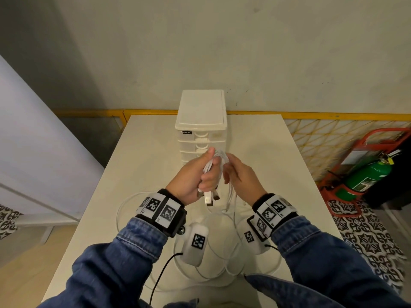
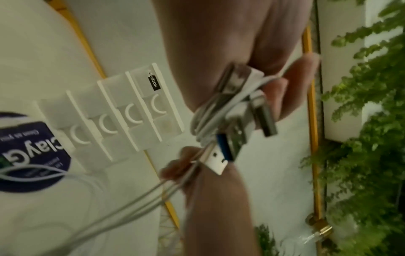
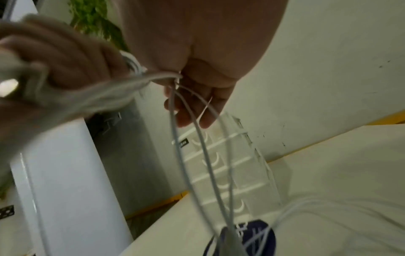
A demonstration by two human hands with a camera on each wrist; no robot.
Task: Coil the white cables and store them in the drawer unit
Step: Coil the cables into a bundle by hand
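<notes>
White drawer unit (image 1: 201, 127) behind cables (image 1: 219, 158).

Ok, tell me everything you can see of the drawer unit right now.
The drawer unit is a small tower of whitish, translucent-looking plastic with a flat lid on top. It stands upright at the far end of the white table, near the wall. The left wrist view shows four stacked drawers, each with a curved finger pull, all pushed in. A black label sits on the top drawer's corner. Neither hand touches it; the hands and cable bundle hide its lower front from the head camera.
</notes>
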